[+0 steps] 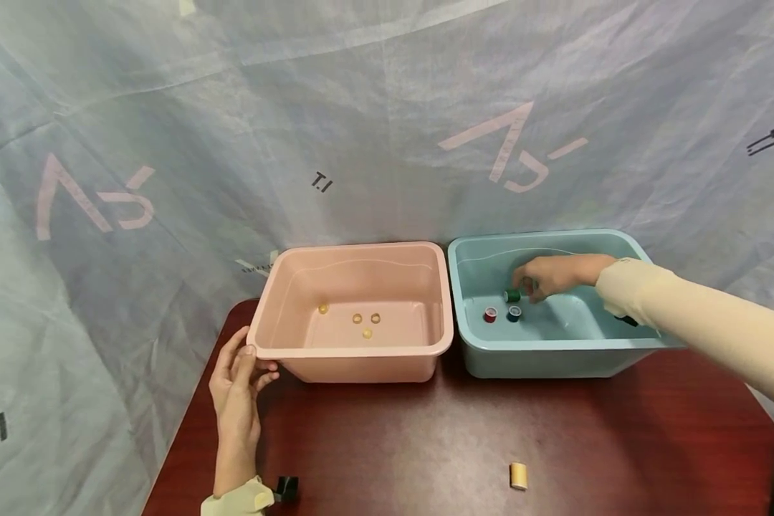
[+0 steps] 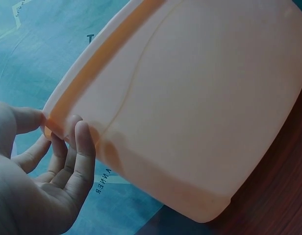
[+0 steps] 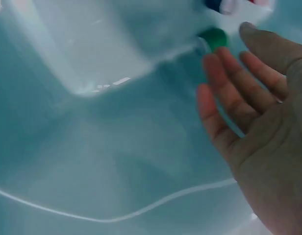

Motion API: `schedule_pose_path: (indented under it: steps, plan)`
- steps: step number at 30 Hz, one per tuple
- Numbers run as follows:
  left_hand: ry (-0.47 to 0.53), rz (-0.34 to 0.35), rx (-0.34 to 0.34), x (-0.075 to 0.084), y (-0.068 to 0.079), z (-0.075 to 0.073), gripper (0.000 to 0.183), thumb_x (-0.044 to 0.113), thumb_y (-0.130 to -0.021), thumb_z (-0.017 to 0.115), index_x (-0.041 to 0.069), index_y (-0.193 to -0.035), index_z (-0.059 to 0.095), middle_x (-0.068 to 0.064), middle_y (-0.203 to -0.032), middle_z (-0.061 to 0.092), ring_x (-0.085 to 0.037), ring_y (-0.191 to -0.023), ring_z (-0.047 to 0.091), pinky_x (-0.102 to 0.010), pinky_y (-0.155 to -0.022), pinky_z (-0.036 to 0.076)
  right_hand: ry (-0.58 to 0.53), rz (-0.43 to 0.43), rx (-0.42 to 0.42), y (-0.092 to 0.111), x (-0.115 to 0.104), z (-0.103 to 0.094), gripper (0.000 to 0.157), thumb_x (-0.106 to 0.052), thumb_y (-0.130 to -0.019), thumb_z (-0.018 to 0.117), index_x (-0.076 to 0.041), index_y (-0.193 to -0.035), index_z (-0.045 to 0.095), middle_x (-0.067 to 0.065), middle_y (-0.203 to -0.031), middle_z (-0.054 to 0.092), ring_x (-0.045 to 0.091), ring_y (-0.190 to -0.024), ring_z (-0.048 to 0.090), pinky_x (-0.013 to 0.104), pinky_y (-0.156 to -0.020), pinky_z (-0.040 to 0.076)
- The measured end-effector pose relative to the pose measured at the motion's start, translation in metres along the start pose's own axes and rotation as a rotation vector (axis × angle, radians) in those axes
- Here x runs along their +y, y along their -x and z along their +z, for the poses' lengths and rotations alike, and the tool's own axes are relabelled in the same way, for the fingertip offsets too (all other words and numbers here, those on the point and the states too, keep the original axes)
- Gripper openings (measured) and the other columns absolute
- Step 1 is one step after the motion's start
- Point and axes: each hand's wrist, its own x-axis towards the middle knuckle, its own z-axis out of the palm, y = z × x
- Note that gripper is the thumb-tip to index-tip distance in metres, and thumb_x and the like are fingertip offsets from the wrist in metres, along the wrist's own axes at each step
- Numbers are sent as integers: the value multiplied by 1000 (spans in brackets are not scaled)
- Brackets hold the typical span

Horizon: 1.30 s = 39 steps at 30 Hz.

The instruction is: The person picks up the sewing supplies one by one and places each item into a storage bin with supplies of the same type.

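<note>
My left hand (image 1: pixel 237 390) pinches the front left corner of a pink plastic basin (image 1: pixel 355 352), thumb at the rim and the other fingers below it. The left wrist view shows the same grip from outside the basin wall (image 2: pixel 190 107). Inside a blue basin (image 1: pixel 567 345), my right hand (image 1: pixel 551 274) reaches down with loosely bent fingers. A small green spool (image 3: pixel 215 39) lies just past its fingertips, with nothing seen in the palm. Near the green one stand a red spool (image 1: pixel 490 314) and a dark blue spool (image 1: pixel 514 314).
Several small yellowish round pieces (image 1: pixel 367 333) lie on the pink basin's floor. A yellow spool (image 1: pixel 519 476) is on the dark red table (image 1: pixel 393 437), near its front. Behind the two side-by-side basins hangs a grey printed sheet (image 1: pixel 374 143).
</note>
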Motion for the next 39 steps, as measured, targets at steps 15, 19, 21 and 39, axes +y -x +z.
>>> schedule_pose_path:
  steps: [15, 19, 21, 39]
  plan:
    - [6, -18, 4, -11, -12, 6, 43, 16, -105, 63, 10, -147, 57, -6, -104, 69, -13, -66, 69, -24, -56, 63, -39, -4, 168, 40, -41, -32, 40, -13, -101, 69, -4, -138, 57, 10, -121, 69, 18, -100, 72, 36, -85, 62]
    - [-3, -14, -29, -11, -19, 10, 43, 18, -105, 64, 12, -147, 58, -2, -102, 70, -13, -67, 70, -24, -58, 63, -53, 1, 235, 55, -50, -32, 40, -13, -101, 70, -8, -139, 58, 7, -122, 69, 18, -104, 70, 34, -84, 60]
    - [-6, -5, -37, -11, -21, 12, 44, 19, -105, 64, 10, -148, 57, -1, -101, 70, -13, -67, 69, -23, -58, 63, -52, 1, 277, 61, -53, -32, 41, -14, -100, 71, -10, -139, 58, 5, -121, 70, 16, -104, 70, 33, -83, 60]
    - [33, -18, -35, -12, -26, 17, 43, 18, -106, 63, 12, -148, 57, -8, -108, 67, -14, -68, 69, -25, -58, 63, -56, -92, 483, 99, -93, -19, 36, -17, -99, 73, -22, -134, 62, -6, -117, 70, 5, -97, 69, 26, -83, 62]
